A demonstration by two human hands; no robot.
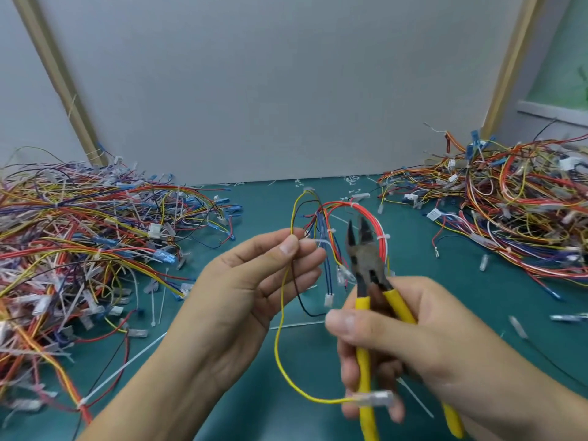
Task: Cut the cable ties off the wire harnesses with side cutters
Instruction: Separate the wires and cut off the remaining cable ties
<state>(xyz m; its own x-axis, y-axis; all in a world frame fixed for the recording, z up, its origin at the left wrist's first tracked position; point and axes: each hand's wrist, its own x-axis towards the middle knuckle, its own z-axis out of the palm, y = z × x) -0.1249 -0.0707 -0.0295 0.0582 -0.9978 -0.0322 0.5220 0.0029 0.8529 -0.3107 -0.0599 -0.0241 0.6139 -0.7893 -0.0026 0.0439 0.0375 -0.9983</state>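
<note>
My left hand (254, 291) pinches a wire harness (321, 218) between thumb and fingers and holds it up over the green mat. The harness has yellow, black, blue and red wires. White cable ties (383, 237) still wrap its red loop. A yellow wire hangs from it down to a clear terminal (378, 398) by my right hand. My right hand (423, 342) grips the yellow-handled side cutters (366, 259). Their dark jaws are open and point up, just right of the harness and in front of the red loop.
A big heap of loose wires and cut ties (73, 237) covers the left of the green mat (222, 418). Another pile of tied harnesses (509, 198) lies at the right. Cut white ties (127, 367) are scattered between. A grey wall stands behind.
</note>
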